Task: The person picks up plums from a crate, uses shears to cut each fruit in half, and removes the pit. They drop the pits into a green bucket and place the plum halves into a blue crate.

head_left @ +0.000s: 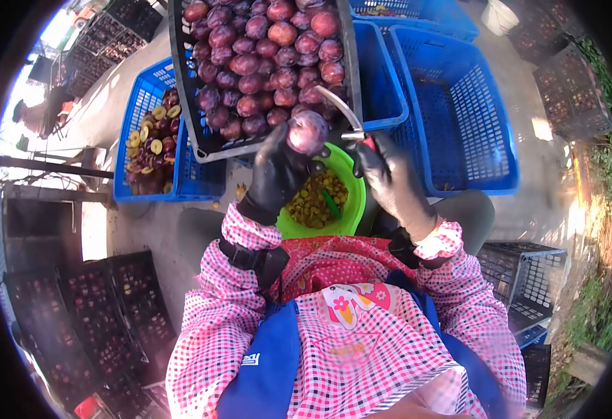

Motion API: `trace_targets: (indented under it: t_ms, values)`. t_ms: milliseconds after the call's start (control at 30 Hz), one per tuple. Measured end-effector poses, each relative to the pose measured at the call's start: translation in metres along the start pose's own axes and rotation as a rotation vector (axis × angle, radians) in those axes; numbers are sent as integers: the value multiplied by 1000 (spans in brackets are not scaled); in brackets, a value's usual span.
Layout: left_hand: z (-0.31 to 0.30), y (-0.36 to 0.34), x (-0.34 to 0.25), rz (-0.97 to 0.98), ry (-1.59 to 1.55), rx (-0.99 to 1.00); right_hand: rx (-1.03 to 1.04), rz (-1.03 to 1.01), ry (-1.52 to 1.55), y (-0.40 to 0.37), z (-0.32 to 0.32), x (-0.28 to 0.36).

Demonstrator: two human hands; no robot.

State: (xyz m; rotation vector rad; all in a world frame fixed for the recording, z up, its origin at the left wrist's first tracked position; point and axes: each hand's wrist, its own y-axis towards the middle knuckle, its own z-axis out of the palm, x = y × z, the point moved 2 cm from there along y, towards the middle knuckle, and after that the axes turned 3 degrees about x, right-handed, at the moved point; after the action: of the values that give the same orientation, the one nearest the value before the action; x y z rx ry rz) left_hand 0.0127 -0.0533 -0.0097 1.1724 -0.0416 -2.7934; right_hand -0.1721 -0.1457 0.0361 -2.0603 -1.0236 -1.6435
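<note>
My left hand [276,174], in a dark glove, holds up a whole purple plum [307,133] in its fingertips. My right hand [388,171], gloved too, is closed round the red handle of a curved knife [343,108]. Its blade arcs up and left, just above the plum and apart from it. Below both hands stands a bright green basin [355,199] holding yellowish plum stones and a green object [331,204]. Right ahead, a black crate [197,129] full of whole plums [260,63] is tilted towards me.
On the left, a blue crate [126,150] contains halved plums [153,146]. More blue crates stand right of the black one, including a large one [470,115] with a bare bottom. Stacked dark crates [89,314] flank me at lower left, and a grey crate [529,279] at right.
</note>
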Motion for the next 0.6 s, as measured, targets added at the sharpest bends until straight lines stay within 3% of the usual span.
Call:
trace_targets:
  t_ms: [67, 133, 433, 600]
  values:
    - [9, -12, 10, -31, 24, -8, -12, -114, -136, -5, 8, 5]
    - [18, -21, 15, -21, -80, -226, 15, -129, -184, -7, 11, 15]
    - [34, -35, 13, 49, 243, -210, 86, -111, -295, -14, 23, 24]
    - [36, -33, 22, 83, 371, -194, -30, -251, -502, -25, 29, 15]
